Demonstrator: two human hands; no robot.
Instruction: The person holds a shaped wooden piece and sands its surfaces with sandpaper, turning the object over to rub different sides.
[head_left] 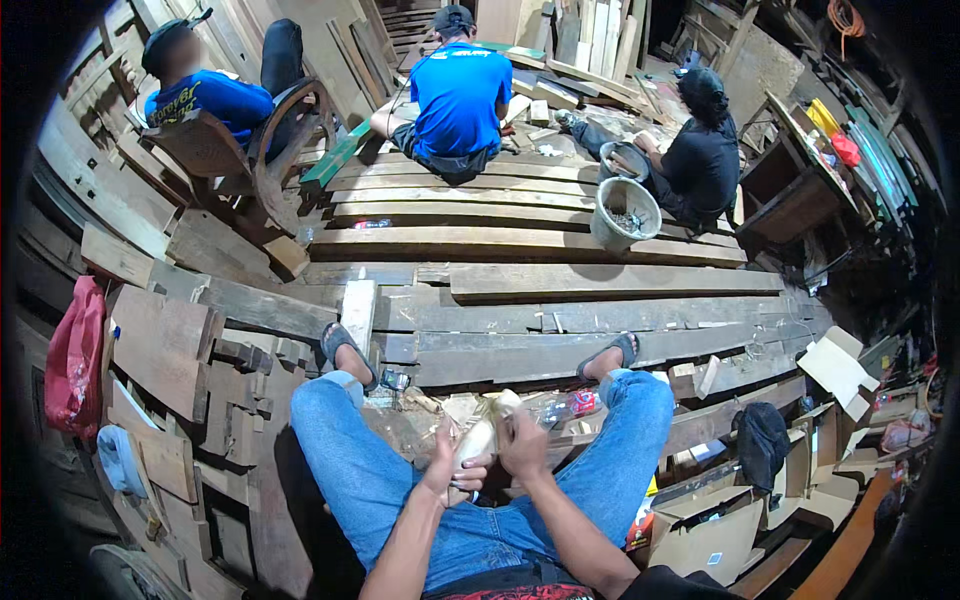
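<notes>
Between my knees I hold a pale, smooth, rounded piece (477, 442), apparently wood, tilted with its upper end away from me. My left hand (455, 468) is closed round its lower part, thumb along its side. Close by on the right, my right hand (523, 447) is closed at the piece's upper end. A tan, rounded bit (507, 402) shows above those fingers; whether it belongs to the piece or is separate, I cannot tell. Wood scraps (420, 400) lie beyond my hands, and a clear plastic bottle (568, 406) with a red label lies by my right knee.
Long planks (600, 285) stretch across in front. Three people sit farther off: one in a wooden chair (215, 150), one on the planks (455, 100), one near grey buckets (625, 215). Boards (160, 350) and a red bag (76, 355) are left; cardboard boxes (705, 535) stand right.
</notes>
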